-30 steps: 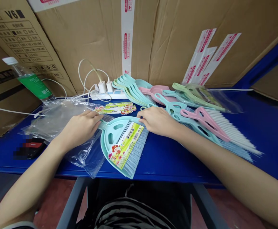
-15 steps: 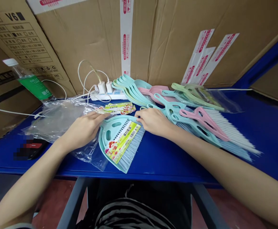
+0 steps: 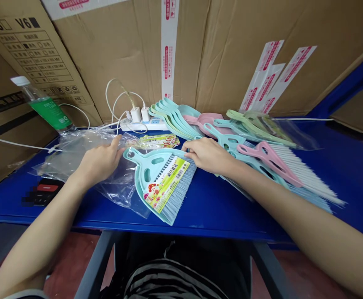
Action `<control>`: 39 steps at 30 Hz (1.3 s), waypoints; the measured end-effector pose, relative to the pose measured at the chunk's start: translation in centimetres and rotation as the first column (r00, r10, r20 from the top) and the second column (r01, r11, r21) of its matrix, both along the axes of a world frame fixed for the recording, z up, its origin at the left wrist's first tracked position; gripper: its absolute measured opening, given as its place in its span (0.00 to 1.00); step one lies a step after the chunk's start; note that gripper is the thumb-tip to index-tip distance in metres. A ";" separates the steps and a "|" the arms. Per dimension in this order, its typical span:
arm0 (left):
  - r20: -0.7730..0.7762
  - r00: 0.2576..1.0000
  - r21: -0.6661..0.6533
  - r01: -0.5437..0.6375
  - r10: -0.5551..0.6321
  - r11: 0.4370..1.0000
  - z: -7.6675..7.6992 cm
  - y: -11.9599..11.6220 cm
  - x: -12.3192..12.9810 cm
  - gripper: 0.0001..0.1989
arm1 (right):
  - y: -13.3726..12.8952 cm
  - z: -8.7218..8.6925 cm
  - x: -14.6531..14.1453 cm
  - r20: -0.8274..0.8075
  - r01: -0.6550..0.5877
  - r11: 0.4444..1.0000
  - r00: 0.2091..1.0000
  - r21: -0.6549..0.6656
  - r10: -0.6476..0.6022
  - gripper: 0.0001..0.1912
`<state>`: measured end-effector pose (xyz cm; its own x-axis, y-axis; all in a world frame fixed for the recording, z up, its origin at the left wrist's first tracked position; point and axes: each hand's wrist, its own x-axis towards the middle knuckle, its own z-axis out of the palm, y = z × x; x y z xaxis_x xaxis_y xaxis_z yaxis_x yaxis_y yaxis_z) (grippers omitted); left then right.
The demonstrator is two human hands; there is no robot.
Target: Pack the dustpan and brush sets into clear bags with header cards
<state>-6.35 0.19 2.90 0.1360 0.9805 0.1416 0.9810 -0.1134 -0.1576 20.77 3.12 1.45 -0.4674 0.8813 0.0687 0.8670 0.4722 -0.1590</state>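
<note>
Pinching the upper corner of a pale turquoise plastic dustpan [image 3: 139, 189] bearing a labelled, grey-bristled brush [image 3: 184, 191], the right hand [image 3: 204, 155] meets it on the blue table [image 3: 219, 216]. Left hand [image 3: 99, 164] lies over clear plastic bags [image 3: 72, 150] beside the handle; grip undeterminable.

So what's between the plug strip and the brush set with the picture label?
In the head view, a little pile of printed cards lies between the plug strip and the brush set, with clear plastic at its left.
</note>
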 end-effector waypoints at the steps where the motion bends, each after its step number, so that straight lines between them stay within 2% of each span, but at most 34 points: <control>1: -0.017 0.998 -0.016 -0.054 0.053 0.998 0.2 -0.1 0.4 0.29 | 0.0 0.0 0.0 -0.001 0.003 1.000 1.000 -0.008 -0.003 0.13; 3: -0.044 0.993 -0.038 -0.112 0.110 0.993 0.6 -0.2 1.2 0.27 | -0.1 0.1 -0.1 0.000 0.007 1.000 1.000 -0.026 -0.007 0.13; 9: -0.003 0.999 -0.096 -0.032 0.032 0.995 0.7 -0.3 1.6 0.26 | -0.1 0.0 0.0 -0.038 -0.023 1.000 0.999 -0.007 0.022 0.13; 11: -0.006 1.000 -0.072 -0.006 0.006 0.997 0.5 -0.2 1.5 0.26 | 0.0 -0.2 0.1 -0.053 -0.036 0.999 0.998 0.004 0.036 0.13; 15: -0.039 0.999 -0.015 -0.026 0.026 1.000 0.4 -0.2 1.4 0.26 | 0.2 -0.5 0.3 -0.066 -0.056 0.998 0.996 0.034 0.058 0.13; 23: -0.091 0.996 -0.052 -0.025 0.020 0.998 0.5 -0.1 1.4 0.27 | 0.2 -0.3 0.1 -0.101 -0.038 0.999 0.994 -0.015 0.037 0.10; 28: -0.016 0.998 -0.069 0.061 -0.062 0.996 0.4 0.3 0.7 0.26 | 0.5 -0.7 0.1 -0.069 -0.052 0.998 0.996 0.016 0.053 0.09; 31: 0.050 0.997 -0.076 0.064 -0.060 0.995 0.6 0.3 0.5 0.26 | 0.4 -0.9 0.1 -0.036 -0.047 0.999 0.998 0.017 0.048 0.10; 35: 0.123 0.992 -0.085 0.042 -0.031 0.996 1.0 0.2 0.4 0.25 | 0.1 -0.9 -0.1 -0.020 -0.042 0.999 0.999 0.003 0.043 0.16; 39: 0.191 0.981 -0.076 0.049 -0.034 0.996 0.9 0.3 0.2 0.25 | -0.1 -1.1 -0.4 -0.028 -0.082 0.997 0.996 -0.001 0.082 0.15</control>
